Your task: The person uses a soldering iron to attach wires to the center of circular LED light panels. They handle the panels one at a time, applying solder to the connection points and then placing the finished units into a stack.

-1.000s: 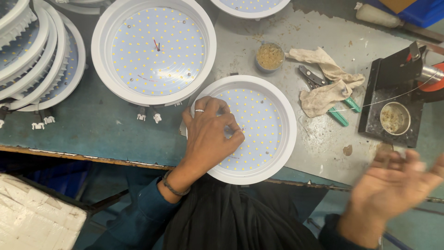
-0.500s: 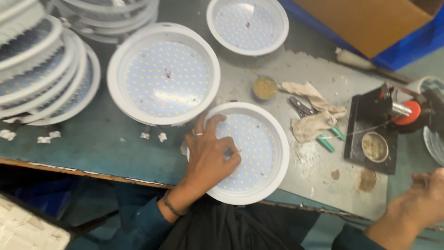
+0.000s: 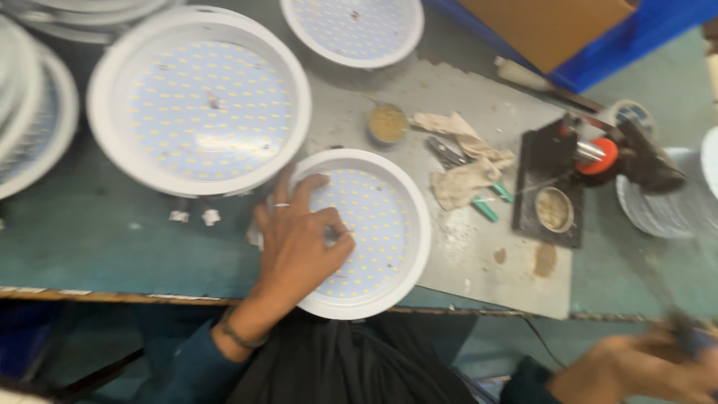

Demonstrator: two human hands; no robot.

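Round white lamp panel (image 3: 374, 224), dotted with small yellow diodes, under left hand (image 3: 299, 243), fingers spread flat; right hand (image 3: 643, 366) well apart, blurred, grip indiscernible.

Counted around the grey metal sheet (image 3: 479, 247): three open round LED lamp panels (image 3: 372, 230), one of them on the sheet, two beyond its far-left side; one small cup of brown paste (image 3: 388, 122); one crumpled rag (image 3: 464, 168); one black stand (image 3: 552, 187) at its right edge.
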